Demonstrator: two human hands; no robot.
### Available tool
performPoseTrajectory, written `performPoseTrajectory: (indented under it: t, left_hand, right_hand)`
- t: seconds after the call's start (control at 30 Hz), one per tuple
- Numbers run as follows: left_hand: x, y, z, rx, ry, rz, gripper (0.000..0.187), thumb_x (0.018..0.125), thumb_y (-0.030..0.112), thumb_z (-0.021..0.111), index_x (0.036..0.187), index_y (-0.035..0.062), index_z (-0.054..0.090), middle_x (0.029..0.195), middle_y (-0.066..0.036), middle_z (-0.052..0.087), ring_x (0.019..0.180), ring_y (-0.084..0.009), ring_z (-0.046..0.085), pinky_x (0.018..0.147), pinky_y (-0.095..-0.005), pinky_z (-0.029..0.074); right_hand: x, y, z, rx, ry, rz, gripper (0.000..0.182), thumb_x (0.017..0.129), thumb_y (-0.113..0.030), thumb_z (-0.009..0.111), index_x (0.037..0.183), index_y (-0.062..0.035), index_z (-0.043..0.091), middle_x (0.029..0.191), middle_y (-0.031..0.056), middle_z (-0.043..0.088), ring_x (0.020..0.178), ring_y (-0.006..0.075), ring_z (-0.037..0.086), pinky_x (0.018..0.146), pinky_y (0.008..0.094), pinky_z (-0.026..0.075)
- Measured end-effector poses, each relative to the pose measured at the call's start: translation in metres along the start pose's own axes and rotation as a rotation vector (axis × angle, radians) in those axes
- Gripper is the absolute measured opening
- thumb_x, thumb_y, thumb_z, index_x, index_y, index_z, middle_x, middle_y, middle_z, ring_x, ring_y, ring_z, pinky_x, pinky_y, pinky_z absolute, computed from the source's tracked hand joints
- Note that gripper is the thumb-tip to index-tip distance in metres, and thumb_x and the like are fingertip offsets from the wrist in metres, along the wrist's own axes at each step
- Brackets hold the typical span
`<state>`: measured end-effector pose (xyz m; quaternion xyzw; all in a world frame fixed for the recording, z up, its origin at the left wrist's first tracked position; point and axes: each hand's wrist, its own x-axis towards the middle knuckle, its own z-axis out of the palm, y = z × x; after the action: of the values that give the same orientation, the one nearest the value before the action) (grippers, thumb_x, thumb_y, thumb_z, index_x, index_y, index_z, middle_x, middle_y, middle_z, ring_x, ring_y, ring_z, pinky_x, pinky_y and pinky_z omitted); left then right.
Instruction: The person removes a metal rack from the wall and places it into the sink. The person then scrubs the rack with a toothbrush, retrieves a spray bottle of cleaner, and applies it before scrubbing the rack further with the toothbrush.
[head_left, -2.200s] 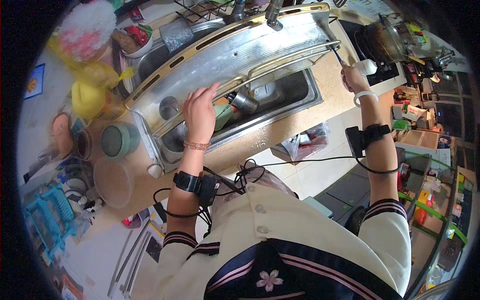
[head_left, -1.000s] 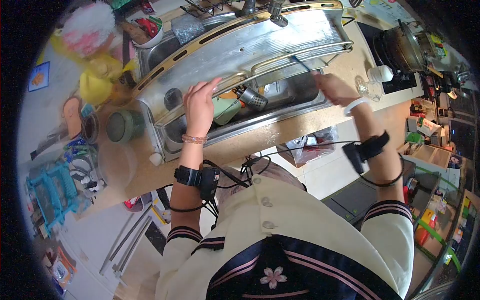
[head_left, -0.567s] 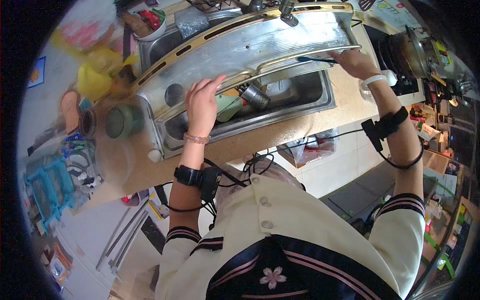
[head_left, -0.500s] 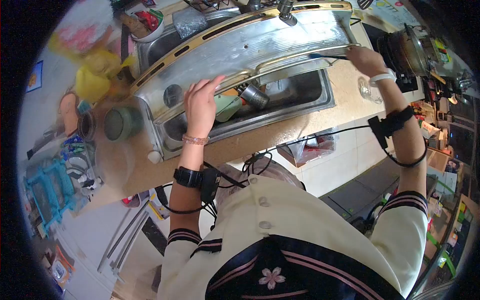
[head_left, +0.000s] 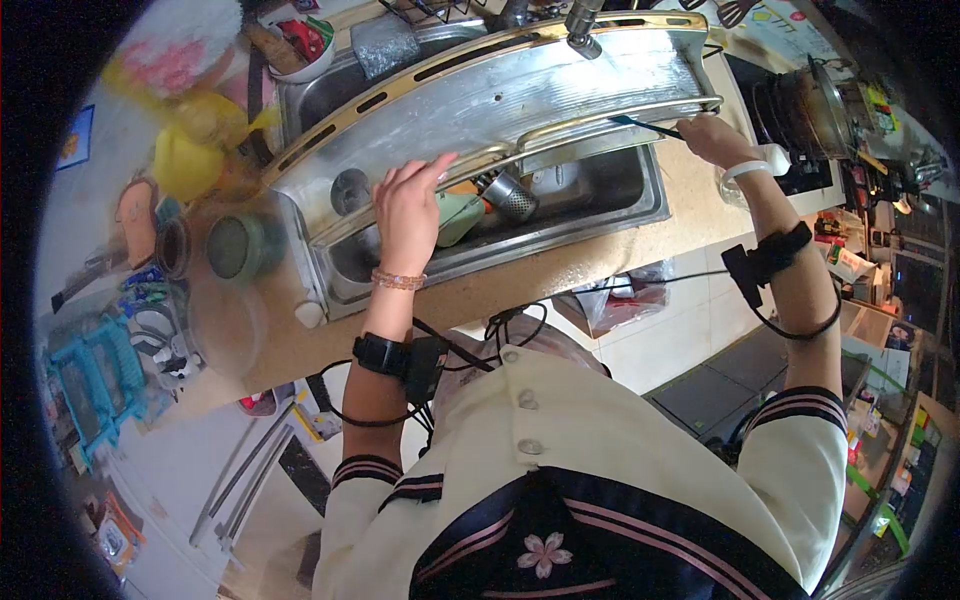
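A wide stainless-steel rack (head_left: 450, 115) with a slotted, brownish rim and a metal rail stands tilted over the sink (head_left: 330, 285). My left hand (head_left: 408, 208) grips its near rail at the left, fingers over the bar and the thumb side hidden. In my right hand (head_left: 718, 142) is a slim dark-handled brush (head_left: 650, 126) with a blue head, which lies against the rail near the rack's right end. Inside the sink are a perforated metal utensil holder (head_left: 510, 195) and a pale green item (head_left: 458, 222). The faucet (head_left: 583, 30) hangs above the rack.
A glass jar (head_left: 735, 185) stands on the counter by my right hand, beside a stove with a pot (head_left: 815, 105). To the left are a green-grey container (head_left: 235, 247), a yellow item (head_left: 190, 165) and a blue rack (head_left: 97, 380). Cables hang from both forearms.
My right hand has moved a little left and down, and the brush head has slid left along the rail. My left hand stays on the rail; the whole view has shifted slightly.
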<state>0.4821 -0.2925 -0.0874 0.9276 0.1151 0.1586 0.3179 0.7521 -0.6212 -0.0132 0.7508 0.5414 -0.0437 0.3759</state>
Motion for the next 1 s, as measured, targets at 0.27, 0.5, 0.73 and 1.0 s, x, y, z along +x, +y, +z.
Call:
performPoseTrajectory:
  t: [0.27,0.5,0.73,1.0]
  left_hand:
    - [0.001,-0.002,-0.001,-0.025,0.031,0.037,0.037,0.079,0.000,0.048,0.108,0.0172,0.063,0.085,-0.007,0.058,0.081,-0.0272,0.052,0.074,-0.0358,0.040]
    - [0.002,0.000,-0.003,-0.031,0.046,0.018,0.026,0.081,0.008,0.053,0.104,0.0149,0.064,0.085,-0.008,0.059,0.082,-0.0283,0.052,0.074,-0.0367,0.040]
    - [0.000,-0.006,0.003,-0.060,0.173,0.060,0.014,0.080,0.015,0.059,0.093,0.0129,0.063,0.083,-0.003,0.060,0.082,-0.0244,0.053,0.075,-0.0366,0.038]
    - [0.000,-0.011,0.004,-0.109,0.161,0.066,0.015,0.079,0.013,0.059,0.094,0.0122,0.062,0.084,-0.004,0.060,0.083,-0.0252,0.053,0.078,-0.0368,0.038]
  right_hand:
    - [-0.005,0.019,0.038,0.125,-0.075,0.028,0.012,0.079,-0.011,0.053,0.088,-0.0025,0.052,0.062,0.0112,0.056,0.062,0.0232,0.062,0.051,0.0365,0.048]
    - [-0.063,0.029,-0.020,0.347,-0.229,0.468,0.023,0.090,-0.017,0.041,0.098,-0.0004,0.055,0.078,0.0189,0.062,0.076,0.0325,0.064,0.065,0.0407,0.049]
    - [-0.099,-0.042,-0.088,1.198,0.230,0.480,0.011,0.081,-0.003,0.043,0.082,0.0012,0.054,0.082,0.0156,0.055,0.076,0.0283,0.053,0.071,0.0361,0.042]
    - [-0.003,-0.122,-0.059,0.977,0.276,0.858,0.027,0.091,-0.021,0.041,0.087,0.0008,0.057,0.077,0.0252,0.058,0.075,0.0426,0.056,0.064,0.0472,0.043]
